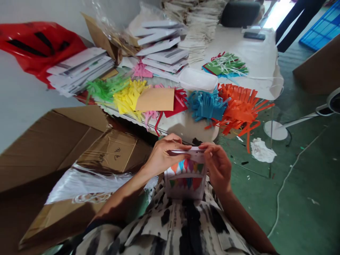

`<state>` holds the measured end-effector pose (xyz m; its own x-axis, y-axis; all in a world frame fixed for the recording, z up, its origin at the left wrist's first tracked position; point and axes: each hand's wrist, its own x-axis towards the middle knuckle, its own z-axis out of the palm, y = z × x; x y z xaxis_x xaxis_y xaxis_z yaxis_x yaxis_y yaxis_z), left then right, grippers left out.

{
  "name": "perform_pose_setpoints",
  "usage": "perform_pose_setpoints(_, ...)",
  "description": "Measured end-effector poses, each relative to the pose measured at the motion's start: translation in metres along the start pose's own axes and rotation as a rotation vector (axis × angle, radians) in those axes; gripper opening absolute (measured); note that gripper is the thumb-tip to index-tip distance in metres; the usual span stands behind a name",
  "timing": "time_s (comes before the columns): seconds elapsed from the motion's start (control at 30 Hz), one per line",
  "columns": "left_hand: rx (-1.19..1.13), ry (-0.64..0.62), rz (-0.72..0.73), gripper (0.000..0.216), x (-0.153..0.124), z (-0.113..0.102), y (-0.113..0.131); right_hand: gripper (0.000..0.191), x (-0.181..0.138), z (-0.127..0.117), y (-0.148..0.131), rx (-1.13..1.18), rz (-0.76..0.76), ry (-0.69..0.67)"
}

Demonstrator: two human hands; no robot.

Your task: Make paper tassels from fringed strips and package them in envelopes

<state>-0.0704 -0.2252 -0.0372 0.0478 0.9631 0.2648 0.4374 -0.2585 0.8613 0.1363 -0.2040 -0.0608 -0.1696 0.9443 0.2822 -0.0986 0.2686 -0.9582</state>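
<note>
White paper packet (186,184) printed with rows of coloured pennants, low centre of the frame, upright above a black-and-white patterned garment (180,223). Top flap (195,153) pinched from both sides: left hand (164,156) clenched on its left end, right hand (217,164) grasping its right end with the fingertips. Both hands touching the packet, close together, just below the table edge.

Behind the hands, along the near edge of the table (260,60), a row of fringed paper bundles from left to right: green bundle (105,88), yellow bundle (129,95), red bundle (177,102), blue bundle (205,104) and orange bundle (239,104), with orange strips hanging over the edge. Kraft envelope (155,99) lying across the yellow and red bundles. Pink fringe (142,71) further back, beside stacks of flat white packets (162,47) in the upper middle. Another slanted stack (79,69) of white packets at upper left, next to a red plastic bag (34,44). Clear plastic tray (198,79) just behind the blue bundle. Green, blue and red cards (225,65) tangled with white string at upper right of the table, a dark phone-like slab (254,35) beyond.

Open cardboard box (53,141) filling the left of the frame, white plastic-wrapped bundles (85,182) inside. On the green floor at right: white round fan base (276,129), crumpled white paper (261,150) just beside it, thin white cable (287,177) trailing toward the lower edge. Blue crate (321,24) and another person's dark trouser legs (294,21) in the upper right corner.
</note>
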Motion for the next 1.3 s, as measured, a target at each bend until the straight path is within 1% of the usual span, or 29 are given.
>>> perform_pose_setpoints(0.07,-0.025,-0.011,-0.016,0.024,0.002,0.001,-0.002,0.007,0.001,0.005,0.002,-0.064,-0.030,0.120)
perform_pose_setpoints(0.13,-0.056,-0.057,-0.023,0.024,0.004,0.001,-0.002,0.005,0.003,0.010,0.005,-0.140,-0.061,0.192)
perform_pose_setpoints(0.2,-0.081,-0.097,-0.022,0.024,0.005,-0.002,-0.002,0.004,0.006,0.014,0.009,-0.245,-0.104,0.201)
perform_pose_setpoints(0.3,-0.087,-0.129,-0.017,0.024,0.006,-0.007,-0.001,0.007,0.008,0.017,0.015,-0.405,-0.187,0.188)
perform_pose_setpoints(0.37,-0.093,-0.153,-0.036,0.024,0.007,-0.009,0.001,0.007,0.008,0.017,0.017,-0.453,-0.211,0.191)
perform_pose_setpoints(0.47,-0.136,-0.192,-0.105,0.023,0.007,-0.011,0.004,0.004,0.012,0.017,0.017,-0.437,-0.164,0.222)
perform_pose_setpoints(0.53,-0.197,-0.215,-0.165,0.022,0.008,-0.010,0.004,0.005,0.017,0.013,0.014,-0.331,-0.089,0.229)
perform_pose_setpoints(0.63,-0.287,-0.221,-0.241,0.023,0.009,-0.010,0.001,0.005,0.026,0.001,0.001,-0.137,0.000,0.174)
perform_pose_setpoints(0.7,-0.315,-0.218,-0.272,0.024,0.010,-0.010,-0.001,0.006,0.029,-0.009,-0.011,-0.099,0.025,0.069)
perform_pose_setpoints(0.83,-0.314,-0.235,-0.286,0.028,0.015,-0.010,-0.001,0.010,0.027,-0.025,-0.031,-0.188,0.044,-0.221)
perform_pose_setpoints(0.9,-0.303,-0.252,-0.284,0.030,0.018,-0.010,0.001,0.011,0.026,-0.025,-0.033,-0.283,0.032,-0.317)
perform_pose_setpoints(0.93,-0.300,-0.264,-0.282,0.030,0.019,-0.010,0.002,0.011,0.027,-0.024,-0.032,-0.326,0.027,-0.344)
perform_pose_setpoints(1.03,-0.304,-0.288,-0.265,0.029,0.022,-0.010,0.004,0.010,0.028,-0.017,-0.025,-0.401,0.024,-0.356)
perform_pose_setpoints(1.3,-0.306,-0.312,-0.245,0.026,0.024,-0.010,0.001,0.010,0.028,-0.008,-0.014,-0.440,0.023,-0.285)
